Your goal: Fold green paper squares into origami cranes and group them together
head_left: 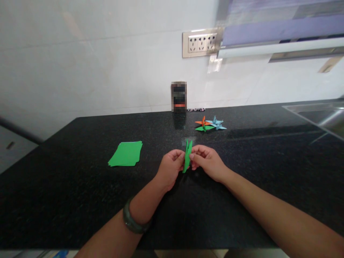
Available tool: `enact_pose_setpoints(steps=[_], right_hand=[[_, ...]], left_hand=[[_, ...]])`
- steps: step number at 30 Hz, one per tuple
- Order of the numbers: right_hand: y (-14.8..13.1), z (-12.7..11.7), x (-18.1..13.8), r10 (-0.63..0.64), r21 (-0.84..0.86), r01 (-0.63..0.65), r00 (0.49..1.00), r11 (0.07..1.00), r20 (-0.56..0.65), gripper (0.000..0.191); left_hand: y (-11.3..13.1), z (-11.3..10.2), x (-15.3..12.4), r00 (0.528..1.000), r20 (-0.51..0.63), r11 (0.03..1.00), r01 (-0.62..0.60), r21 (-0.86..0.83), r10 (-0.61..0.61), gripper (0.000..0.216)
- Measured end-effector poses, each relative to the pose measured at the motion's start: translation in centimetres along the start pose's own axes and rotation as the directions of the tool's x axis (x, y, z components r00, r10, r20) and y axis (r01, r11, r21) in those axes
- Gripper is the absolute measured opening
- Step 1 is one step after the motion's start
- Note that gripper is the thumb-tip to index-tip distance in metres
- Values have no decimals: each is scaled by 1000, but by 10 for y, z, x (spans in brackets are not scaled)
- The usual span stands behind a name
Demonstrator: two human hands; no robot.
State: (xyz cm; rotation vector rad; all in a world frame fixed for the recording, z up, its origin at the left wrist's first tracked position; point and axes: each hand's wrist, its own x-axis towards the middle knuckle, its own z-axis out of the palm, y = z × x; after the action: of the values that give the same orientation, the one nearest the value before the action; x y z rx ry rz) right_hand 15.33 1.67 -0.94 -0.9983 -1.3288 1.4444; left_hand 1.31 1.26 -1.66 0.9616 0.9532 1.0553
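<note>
A narrow folded piece of green paper is held upright between my two hands, just above the dark counter. Its upper end splits into two points. My left hand pinches it from the left side, with a dark bangle on that wrist. From the right, my right hand grips it with thumb and fingers. The far fingers of both hands are partly hidden. To the left lies a stack of green square paper sheets, its edges slightly uneven.
Several folded paper cranes, among them an orange one, a green one and light blue ones, sit behind my right hand. A blurred dark box stands against the wall. A metal sink is at the right; power sockets are on the wall.
</note>
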Motion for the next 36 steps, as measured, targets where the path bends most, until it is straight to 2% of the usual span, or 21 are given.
enact_pose_setpoints(steps=[4, 6, 12, 14, 20, 23, 30, 36], right_hand=[[-2, 3, -2, -4, -26, 5, 1000, 1000, 17, 26], [-1, 4, -2, 8, -21, -8, 1000, 1000, 15, 28], [4, -3, 2, 28, -8, -29, 999, 1000, -31, 28], [5, -6, 3, 31, -15, -32, 999, 999, -36, 27], [4, -5, 3, 26, -79, -31, 998, 996, -60, 21], [3, -3, 3, 4, -118, -12, 998, 993, -66, 18], [3, 4, 0, -76, -283, 33, 987, 959, -143, 12], [6, 7, -2, -124, -396, 47, 977, 917, -172, 9]], left_hand=[[-1, 0, 0, 990, -76, 967, -101, 235, 122, 22], [0, 1, -1, 983, -86, 946, -128, 298, 160, 20], [1, 0, -1, 984, -57, 966, -151, 209, 166, 16], [0, -2, -1, 978, -64, 952, -180, 247, 201, 15], [4, -4, -3, 914, -123, 790, -259, 556, 386, 11], [5, -3, -3, 924, -84, 769, -258, 585, 374, 9], [3, -3, -2, 953, -66, 839, -226, 495, 295, 12], [0, -2, -5, 940, -37, 775, -258, 577, 340, 9]])
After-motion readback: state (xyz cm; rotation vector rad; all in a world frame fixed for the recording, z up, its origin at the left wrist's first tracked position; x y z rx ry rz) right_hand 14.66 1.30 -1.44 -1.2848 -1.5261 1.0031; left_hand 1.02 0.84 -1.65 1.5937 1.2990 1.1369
